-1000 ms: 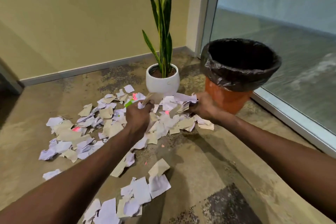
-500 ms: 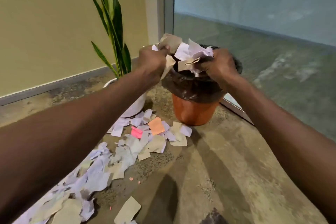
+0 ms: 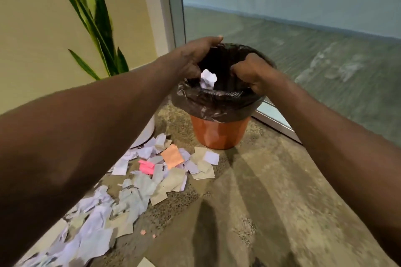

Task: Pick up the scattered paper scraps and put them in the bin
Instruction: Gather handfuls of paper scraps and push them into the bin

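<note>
1. The bin (image 3: pixel 219 131), an orange-brown pot shape lined with a black bag (image 3: pixel 217 102), is seen standing on the floor (image 3: pixel 249 201) beside a glass panel (image 3: pixel 303 28).
2. Both hands are held over the mouth of the bin, just above its rim.
3. The left hand (image 3: pixel 195 56) is placed at the far-left edge of the opening, its fingers spread and loosely bent downward; nothing is gripped in it.
4. The right hand (image 3: pixel 249 71) is placed at the near-right edge, its fingers curled under toward the opening; whether anything is held in it cannot be told (the fingertips are hidden behind the knuckles).
5. A white crumpled scrap (image 3: pixel 208 79) is seen between the two hands, inside the bag's opening and free of both.
6. The remaining paper scraps (image 3: pixel 138 193) are left scattered on the floor to the left of the bin, in a band running toward the lower-left corner (mostly white, pale lilac and beige).
7. An orange scrap (image 3: pixel 172 156) and a pink scrap (image 3: pixel 146 167) are found among those nearest the bin's base.
8. A tall-leaved plant (image 3: pixel 97 28) is seen against the yellow wall (image 3: pixel 32 50), its white pot (image 3: pixel 147 132) mostly hidden behind the left forearm.
</note>
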